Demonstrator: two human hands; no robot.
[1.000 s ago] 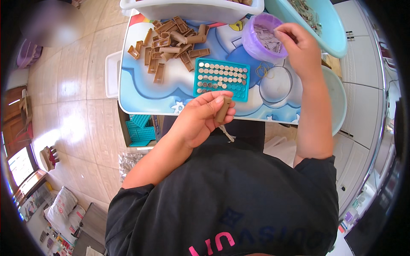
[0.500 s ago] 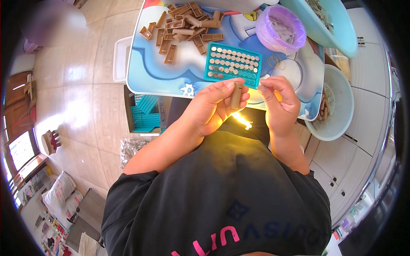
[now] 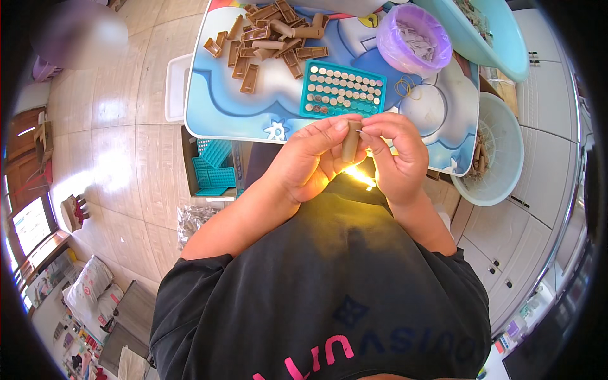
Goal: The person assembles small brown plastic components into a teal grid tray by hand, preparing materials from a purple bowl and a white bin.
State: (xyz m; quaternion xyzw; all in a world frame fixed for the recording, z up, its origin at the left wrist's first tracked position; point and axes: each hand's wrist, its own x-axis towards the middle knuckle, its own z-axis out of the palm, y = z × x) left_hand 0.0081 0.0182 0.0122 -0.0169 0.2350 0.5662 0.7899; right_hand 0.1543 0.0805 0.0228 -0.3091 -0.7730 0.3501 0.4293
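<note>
My left hand [image 3: 307, 158] is closed around a brown plastic casing [image 3: 349, 145], rounded and held upright in front of my chest. Beside its upper end, my right hand [image 3: 402, 155] pinches a small, thin, shiny piece between thumb and fingertips; only a sliver of it shows, and I cannot tell whether it touches the casing. Just beyond my hands lies a teal tray [image 3: 303, 109] with rows of small round silver discs [image 3: 342, 80]; some places in its nearest rows hold no disc. A pile of similar brown casings [image 3: 250, 77] covers the table's far left.
The blue patterned table [image 3: 215, 114] carries a purple-lined tub [image 3: 383, 47] of pale strips and some rubber bands [image 3: 405, 87]. Large pale-blue basins [image 3: 516, 47] stand at the right. On the floor at left, a box holds more teal trays [image 3: 212, 174].
My right hand has moved left, bringing its fingertips from beside the tray to the casing's upper end. My left hand keeps the casing in nearly the same place.
</note>
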